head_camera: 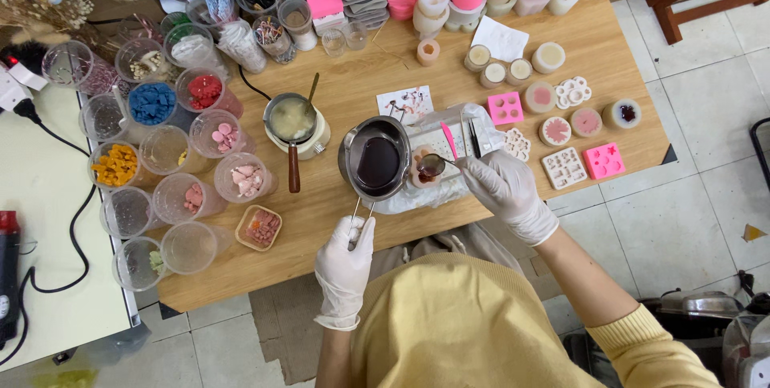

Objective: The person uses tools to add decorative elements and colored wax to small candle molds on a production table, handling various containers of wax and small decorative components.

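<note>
Left gloved hand (345,253) is wrapped round the handle of a small steel pot of dark red liquid (375,159), right gloved hand (501,183) pinching a little metal spoon (434,165) right beside it.

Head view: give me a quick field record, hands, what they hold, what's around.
left hand: gloved, grips the wire handle of a small metal pot
pot contents: dark liquid
right hand: gloved, holds a spoon with its bowl beside the pot rim
under the spoon: a mould on a clear plastic sheet
left of pot: second pot of pale liquid with a wooden handle
far left: clear cups of coloured pieces
right: pink and white moulds
surface: wooden table
</note>
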